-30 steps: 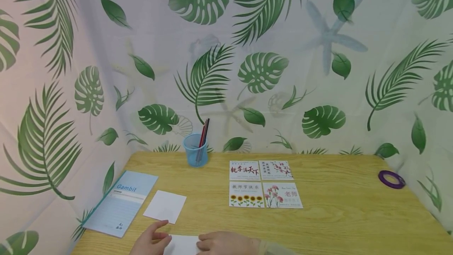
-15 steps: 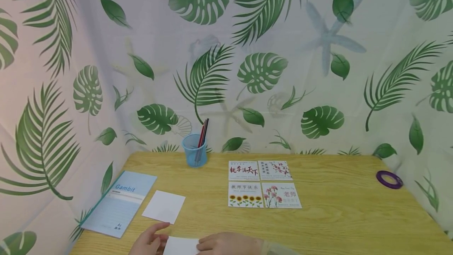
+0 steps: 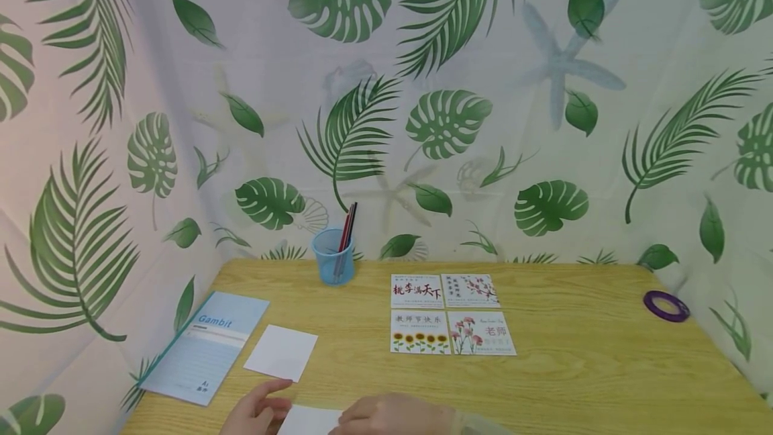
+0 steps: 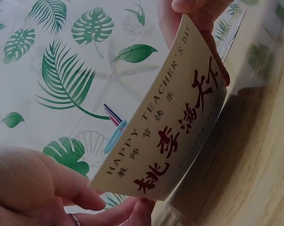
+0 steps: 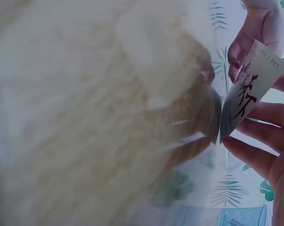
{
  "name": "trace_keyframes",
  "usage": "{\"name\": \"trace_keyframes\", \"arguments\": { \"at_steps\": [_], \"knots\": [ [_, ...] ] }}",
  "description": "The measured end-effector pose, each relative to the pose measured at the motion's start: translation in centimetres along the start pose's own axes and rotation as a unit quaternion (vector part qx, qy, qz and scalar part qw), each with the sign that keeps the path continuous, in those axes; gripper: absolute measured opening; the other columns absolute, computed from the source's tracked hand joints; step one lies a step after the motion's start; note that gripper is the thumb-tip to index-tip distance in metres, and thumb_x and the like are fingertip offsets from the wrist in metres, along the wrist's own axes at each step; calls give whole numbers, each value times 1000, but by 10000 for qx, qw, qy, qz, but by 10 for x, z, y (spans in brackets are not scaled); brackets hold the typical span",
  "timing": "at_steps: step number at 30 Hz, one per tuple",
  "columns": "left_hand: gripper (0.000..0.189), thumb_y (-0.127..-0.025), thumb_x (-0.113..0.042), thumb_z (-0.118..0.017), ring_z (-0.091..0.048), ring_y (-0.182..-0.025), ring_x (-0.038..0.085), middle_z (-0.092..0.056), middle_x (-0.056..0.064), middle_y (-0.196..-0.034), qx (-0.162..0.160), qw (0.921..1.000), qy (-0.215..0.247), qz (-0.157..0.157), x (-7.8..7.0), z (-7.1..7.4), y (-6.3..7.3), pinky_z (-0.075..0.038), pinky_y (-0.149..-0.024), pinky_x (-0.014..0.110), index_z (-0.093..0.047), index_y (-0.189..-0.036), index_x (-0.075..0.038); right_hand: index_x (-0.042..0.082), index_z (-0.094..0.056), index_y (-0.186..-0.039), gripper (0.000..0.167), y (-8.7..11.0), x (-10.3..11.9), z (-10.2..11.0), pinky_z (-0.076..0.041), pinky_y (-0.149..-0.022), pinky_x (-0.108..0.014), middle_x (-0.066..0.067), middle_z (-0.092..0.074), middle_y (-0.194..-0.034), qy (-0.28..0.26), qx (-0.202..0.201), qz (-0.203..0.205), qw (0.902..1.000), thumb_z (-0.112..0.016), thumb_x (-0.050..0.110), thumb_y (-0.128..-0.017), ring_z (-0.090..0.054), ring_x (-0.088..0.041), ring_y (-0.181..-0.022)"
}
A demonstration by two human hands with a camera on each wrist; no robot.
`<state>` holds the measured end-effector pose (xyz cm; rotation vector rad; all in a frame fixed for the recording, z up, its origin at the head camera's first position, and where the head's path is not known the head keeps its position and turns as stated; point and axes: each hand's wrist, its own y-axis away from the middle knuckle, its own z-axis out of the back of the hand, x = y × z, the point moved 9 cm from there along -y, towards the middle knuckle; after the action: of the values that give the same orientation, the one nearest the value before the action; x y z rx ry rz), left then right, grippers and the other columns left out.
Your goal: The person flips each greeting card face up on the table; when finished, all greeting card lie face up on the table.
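A greeting card printed "HAPPY TEACHER'S DAY" with red Chinese characters (image 4: 167, 136) is held on edge, tilted, close above or at the table; I cannot tell if it touches. Its blank white side (image 3: 308, 420) shows at the bottom of the head view. My left hand (image 3: 260, 409) pinches one end of the card, a ring on one finger in the left wrist view. My right hand (image 3: 395, 415) holds the other end, its fingers (image 5: 262, 129) against the card in the right wrist view.
A blank white square card (image 3: 281, 352) lies beyond my left hand, beside a Gambit notebook (image 3: 208, 348). Several printed cards (image 3: 421, 332) form a block mid-table. A blue pen cup (image 3: 334, 264) stands at the back, and a purple tape roll (image 3: 666, 306) lies far right.
My left thumb has drawn back from the card's white face. My right hand has shifted slightly along its right side. Other things on the table have not moved.
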<state>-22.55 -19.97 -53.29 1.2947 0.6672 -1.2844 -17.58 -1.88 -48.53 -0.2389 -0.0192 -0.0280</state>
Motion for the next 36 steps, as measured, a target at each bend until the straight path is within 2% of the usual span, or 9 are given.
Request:
{"name": "trace_keyframes", "arguments": {
  "at_steps": [6,11,15,18,21,27,30,33,36],
  "knots": [
    [54,-83,14,-40,-66,-103,28,-63,21,-114,-138,9998,-62,-93,-2,1,2,-59,-84,43,-48,-136,9,16,-56,-138,38,4,-9,4,-37,-105,-7,4,-65,-127,-707,-53,-453,9965,-46,32,-105,-58,-1,-119],
    [61,-78,15,-44,-64,-110,32,-62,16,-115,87,9999,61,-76,-4,0,2,-58,-89,44,-48,-138,6,16,-57,-137,36,6,-14,5,-39,-102,-7,5,-67,-121,-613,-274,-508,9964,-43,29,-107,-60,-1,-114],
    [51,-86,11,-52,-65,-108,32,-67,12,-110,298,9983,-268,-424,-12,-1,4,-57,-88,43,-50,-137,7,15,-59,-134,35,5,-15,7,-41,-100,-7,5,-69,-118,-710,-395,-555,9952,-38,26,-108,-62,-1,-109],
    [44,-89,7,-59,-67,-102,28,-69,12,-107,234,9958,-580,-668,-17,-1,4,-57,-85,38,-54,-133,6,14,-60,-132,34,6,-14,11,-42,-99,-7,5,-70,-116,-593,-523,-480,9957,-37,22,-108,-63,-1,-107],
    [42,-88,9,-60,-68,-100,26,-70,12,-105,150,9945,-681,-783,-20,-1,4,-58,-86,38,-58,-129,5,13,-61,-131,34,6,-15,14,-43,-97,-6,5,-71,-114,-458,-624,-507,9957,-39,21,-107,-64,-1,-105],
    [49,-80,8,-57,-65,-108,30,-69,9,-108,395,9965,-411,-603,-15,-5,3,-56,-92,41,-58,-129,6,14,-61,-134,36,10,-23,12,-44,-95,-6,7,-72,-112,-656,-597,-815,9927,-38,21,-107,-64,2,-102],
    [51,-79,3,-60,-65,-110,29,-69,8,-108,454,9970,-343,-517,-12,-6,3,-55,-90,34,-58,-130,6,14,-60,-134,36,11,-25,11,-45,-96,-7,7,-72,-114,-831,-605,-875,9908,-37,20,-108,-64,2,-103],
    [44,-81,0,-62,-66,-105,23,-70,9,-107,300,9975,-380,-510,-11,-5,3,-53,-84,25,-61,-125,7,13,-60,-135,37,12,-27,9,-45,-96,-8,6,-71,-116,-1032,-581,-984,9881,-35,21,-108,-63,2,-104],
    [31,-83,-3,-65,-67,-96,18,-71,10,-103,18,9977,-458,-502,-11,-3,3,-53,-78,22,-65,-112,6,13,-60,-135,37,13,-29,8,-45,-95,-8,6,-71,-118,-1210,-565,-1120,9847,-35,22,-108,-63,3,-104]
  ]
}}
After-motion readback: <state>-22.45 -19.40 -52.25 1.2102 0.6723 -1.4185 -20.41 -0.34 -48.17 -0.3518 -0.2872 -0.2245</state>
